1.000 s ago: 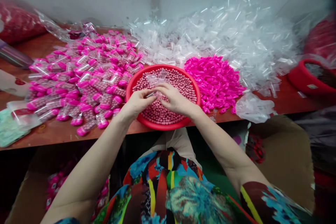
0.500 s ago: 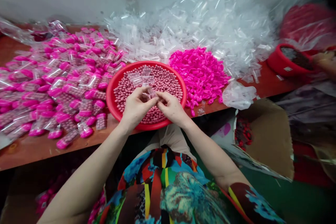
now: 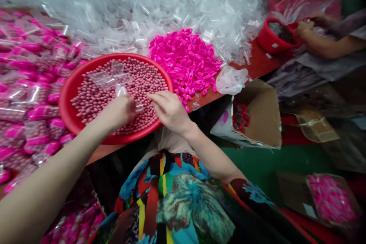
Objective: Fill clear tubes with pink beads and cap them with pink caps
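A red basin [image 3: 66, 99] holds many small dusty-pink balls [image 3: 145, 74]. Over its front part, my left hand [image 3: 121, 111] is closed around a small transparent plastic case [image 3: 139, 108], its fingers mostly hidden behind the back of the hand. My right hand [image 3: 171, 110] is at the basin's right side, fingers stretched out low over the balls; whether they touch them I cannot tell. Several more transparent cases [image 3: 104, 79] lie on top of the balls. Beside the basin on the right is a pile of bright pink caps [image 3: 185, 61].
Ball-filled cases with pink caps [image 3: 37, 133] cover the table's left. Transparent cases [image 3: 137, 11] are heaped behind. Right of the caps lie a crumpled plastic bag [image 3: 231, 79] and an open carton [image 3: 264, 114] below. Farther right, another person's hands [image 3: 304, 28] work at a red container [image 3: 270, 42].
The view has swung right, so the basin appears farther left. My hands, together at a small transparent piece before, are now apart: the left lower among the balls, the right with fingers extended.
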A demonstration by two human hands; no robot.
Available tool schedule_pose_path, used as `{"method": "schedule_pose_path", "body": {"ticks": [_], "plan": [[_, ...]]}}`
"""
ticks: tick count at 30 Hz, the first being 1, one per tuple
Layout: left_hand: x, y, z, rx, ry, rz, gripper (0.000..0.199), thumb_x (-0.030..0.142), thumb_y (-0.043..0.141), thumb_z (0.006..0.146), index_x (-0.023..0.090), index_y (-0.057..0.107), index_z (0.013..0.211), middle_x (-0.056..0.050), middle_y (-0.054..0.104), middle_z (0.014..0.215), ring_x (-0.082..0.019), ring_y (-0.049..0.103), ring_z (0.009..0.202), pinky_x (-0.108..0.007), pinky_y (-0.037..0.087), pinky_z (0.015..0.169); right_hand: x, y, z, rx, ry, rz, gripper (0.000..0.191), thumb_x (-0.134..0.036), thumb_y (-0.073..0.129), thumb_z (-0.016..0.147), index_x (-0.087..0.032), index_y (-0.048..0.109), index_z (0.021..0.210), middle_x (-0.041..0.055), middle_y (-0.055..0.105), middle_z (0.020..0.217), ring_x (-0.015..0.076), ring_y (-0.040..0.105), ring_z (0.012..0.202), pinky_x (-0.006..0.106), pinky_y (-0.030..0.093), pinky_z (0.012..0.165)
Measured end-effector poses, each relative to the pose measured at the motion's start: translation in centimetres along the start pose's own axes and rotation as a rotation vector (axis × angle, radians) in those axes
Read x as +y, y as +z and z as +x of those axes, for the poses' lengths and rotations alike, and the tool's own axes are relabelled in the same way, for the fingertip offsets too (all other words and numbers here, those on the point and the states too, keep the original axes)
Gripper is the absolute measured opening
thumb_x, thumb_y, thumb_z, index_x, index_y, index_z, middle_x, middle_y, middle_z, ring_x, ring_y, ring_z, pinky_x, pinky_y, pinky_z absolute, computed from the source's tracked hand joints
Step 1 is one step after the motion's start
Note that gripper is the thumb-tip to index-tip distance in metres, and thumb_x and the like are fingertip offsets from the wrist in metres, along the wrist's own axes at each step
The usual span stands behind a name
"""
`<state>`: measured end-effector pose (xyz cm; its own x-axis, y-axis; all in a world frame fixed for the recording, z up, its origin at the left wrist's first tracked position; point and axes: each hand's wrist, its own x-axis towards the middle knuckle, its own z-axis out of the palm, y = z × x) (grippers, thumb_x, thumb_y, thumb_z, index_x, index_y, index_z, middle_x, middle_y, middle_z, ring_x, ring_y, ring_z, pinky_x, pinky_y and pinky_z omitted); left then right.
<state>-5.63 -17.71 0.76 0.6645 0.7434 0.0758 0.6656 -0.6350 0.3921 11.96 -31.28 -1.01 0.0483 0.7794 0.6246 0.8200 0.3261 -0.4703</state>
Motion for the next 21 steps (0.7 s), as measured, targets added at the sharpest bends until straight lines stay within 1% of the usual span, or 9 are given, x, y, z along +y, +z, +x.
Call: {"method": "schedule_pose_path", "body": {"ticks": [3, 4, 6, 9, 11, 13, 16, 18, 21], "plan": [[1.1, 1.6, 1.4, -0.131, 0.118, 0.225, 0.016, 0.018, 0.065, 0.068, 0.020, 0.052, 0.059, -0.005, 0.061, 0.076, -0.019, 0.049, 0.064, -0.031, 0.035, 0.066, 4.6, -2.2, -2.7, 0.171, 0.357, 0.009, 0.029, -0.023, 0.044, 0.107, -0.018, 0.069, 0.119, 0.0098, 0.074, 0.119, 0.0185, 0.068, 0.113, 0.033, 0.052, 0.105], [1.6, 2.0, 1.9, -0.134, 0.113, 0.234, 0.014, 0.015, 0.064, 0.066, 0.020, 0.052, 0.060, -0.007, 0.063, 0.081, -0.020, 0.051, 0.067, -0.031, 0.036, 0.067, 6.1, -2.6, -3.5, 0.152, 0.495, -0.039, 0.028, -0.022, 0.045, 0.105, -0.018, 0.070, 0.117, 0.0112, 0.074, 0.120, 0.0188, 0.068, 0.112, 0.033, 0.052, 0.104], [2.7, 2.7, 2.7, -0.151, 0.056, 0.152, 0.017, 0.011, 0.063, 0.060, 0.021, 0.050, 0.059, -0.007, 0.062, 0.077, -0.022, 0.054, 0.070, -0.032, 0.036, 0.068, 8.5, -2.7, -4.9, 0.092, 0.632, -0.106, 0.021, -0.021, 0.054, 0.101, -0.016, 0.072, 0.109, 0.0143, 0.076, 0.112, 0.0231, 0.069, 0.103, 0.037, 0.053, 0.099], [3.9, 3.4, 3.1, -0.158, -0.109, -0.224, 0.024, 0.008, 0.065, 0.053, 0.023, 0.046, 0.053, 0.000, 0.050, 0.057, -0.023, 0.054, 0.069, -0.033, 0.036, 0.070, 10.0, -1.1, -6.0, 0.010, 0.707, -0.172, 0.014, -0.029, 0.069, 0.093, -0.016, 0.073, 0.096, 0.0155, 0.075, 0.099, 0.0285, 0.068, 0.094, 0.045, 0.050, 0.094], [4.3, 3.4, 2.8, -0.160, -0.176, -0.456, 0.019, 0.010, 0.068, 0.055, 0.022, 0.053, 0.056, 0.003, 0.050, 0.054, -0.021, 0.054, 0.069, -0.032, 0.038, 0.071, 9.9, 0.1, -6.2, 0.002, 0.744, -0.200, 0.014, -0.031, 0.070, 0.092, -0.017, 0.071, 0.093, 0.0153, 0.074, 0.098, 0.0293, 0.066, 0.097, 0.046, 0.048, 0.095], [4.3, 2.9, 2.1, -0.178, -0.206, -0.623, 0.013, 0.018, 0.073, 0.059, 0.019, 0.066, 0.070, 0.002, 0.062, 0.065, -0.020, 0.058, 0.073, -0.031, 0.043, 0.072, 9.7, 0.9, -6.3, 0.016, 0.768, -0.197, 0.011, -0.029, 0.068, 0.092, -0.017, 0.069, 0.092, 0.0136, 0.073, 0.098, 0.0286, 0.065, 0.099, 0.045, 0.046, 0.097], [4.1, 1.6, 0.8, -0.194, -0.251, -0.932, 0.035, 0.029, 0.085, 0.060, 0.016, 0.075, 0.091, -0.002, 0.074, 0.087, -0.020, 0.064, 0.085, -0.032, 0.048, 0.083, 9.7, 0.9, -6.7, 0.051, 0.776, -0.130, 0.011, -0.029, 0.065, 0.090, -0.018, 0.067, 0.087, 0.0104, 0.072, 0.090, 0.0275, 0.066, 0.093, 0.044, 0.047, 0.094], [3.9, 0.6, -0.2, -0.177, -0.276, -1.120, 0.042, 0.031, 0.091, 0.058, 0.014, 0.077, 0.094, -0.004, 0.075, 0.093, -0.019, 0.065, 0.091, -0.032, 0.047, 0.091, 10.0, 0.4, -7.1, 0.082, 0.772, -0.052, 0.014, -0.032, 0.066, 0.086, -0.019, 0.066, 0.085, 0.0085, 0.071, 0.083, 0.0265, 0.067, 0.084, 0.043, 0.050, 0.087], [3.6, -0.7, -1.9, -0.161, -0.289, -1.321, 0.038, 0.031, 0.091, 0.065, 0.012, 0.076, 0.094, -0.007, 0.074, 0.099, -0.020, 0.066, 0.099, -0.032, 0.047, 0.092, 10.5, -0.5, -7.3, 0.159, 0.747, 0.092, 0.021, -0.040, 0.068, 0.082, -0.021, 0.064, 0.089, 0.0066, 0.071, 0.081, 0.0254, 0.068, 0.077, 0.039, 0.053, 0.077]]}}
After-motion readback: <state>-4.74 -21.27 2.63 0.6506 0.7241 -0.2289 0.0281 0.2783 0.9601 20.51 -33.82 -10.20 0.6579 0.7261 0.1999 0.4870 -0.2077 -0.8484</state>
